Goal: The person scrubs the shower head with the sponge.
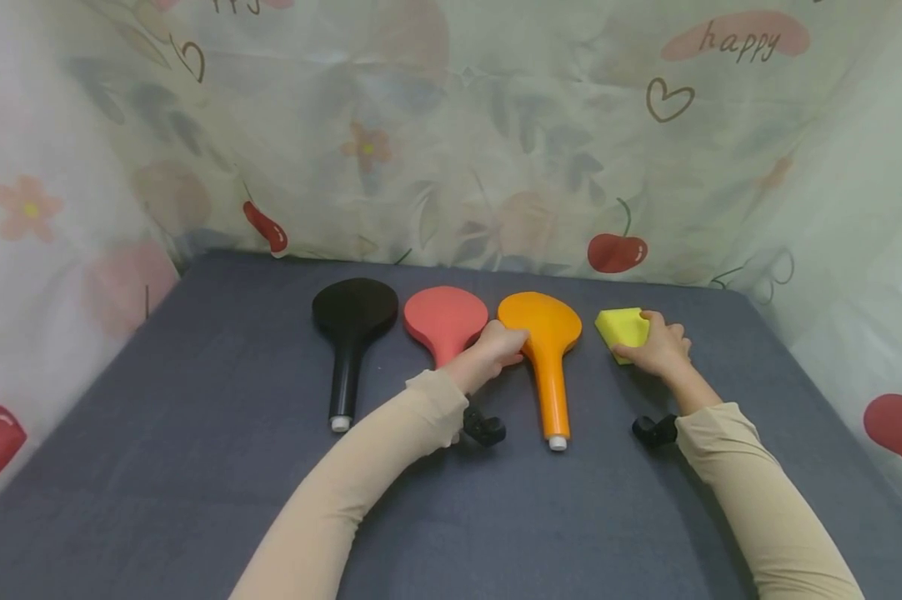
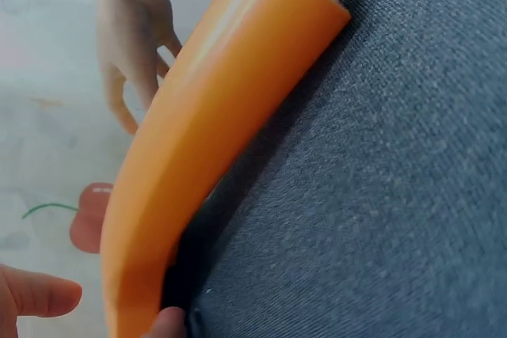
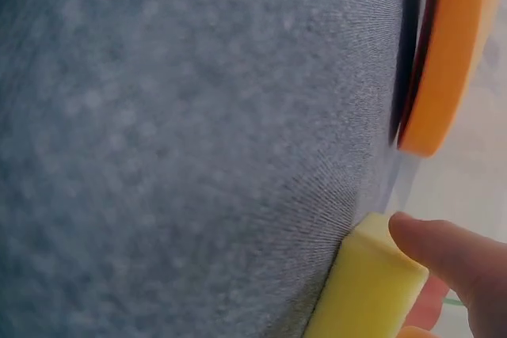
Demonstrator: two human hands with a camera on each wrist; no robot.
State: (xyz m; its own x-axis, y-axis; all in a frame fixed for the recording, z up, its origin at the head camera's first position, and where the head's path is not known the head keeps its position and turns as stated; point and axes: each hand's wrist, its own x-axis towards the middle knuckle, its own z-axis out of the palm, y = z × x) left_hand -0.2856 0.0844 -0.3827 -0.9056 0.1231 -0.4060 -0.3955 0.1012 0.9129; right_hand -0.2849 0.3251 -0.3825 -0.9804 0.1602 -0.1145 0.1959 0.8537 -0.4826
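Note:
An orange paddle (image 1: 549, 367) with a white-tipped handle lies on the dark grey cloth. My left hand (image 1: 499, 343) is at the left edge of its head. In the left wrist view the thumb (image 2: 43, 294) stands a little off the orange face, and one fingertip (image 2: 168, 324) is by its lower edge. On the right, my right hand (image 1: 661, 343) holds a yellow sponge-like block (image 1: 618, 327) between thumb and fingers. Close up, that thumb (image 3: 432, 243) presses the block's top corner, while its other fingers are mostly hidden behind.
Left of the orange paddle lies a red paddle (image 1: 445, 315), partly covered by my left arm. Beyond it is a black paddle (image 1: 353, 312). A patterned curtain (image 1: 466, 150) hangs behind the table (image 1: 196, 433) and along both sides. Black wrist cameras hang under both sleeves.

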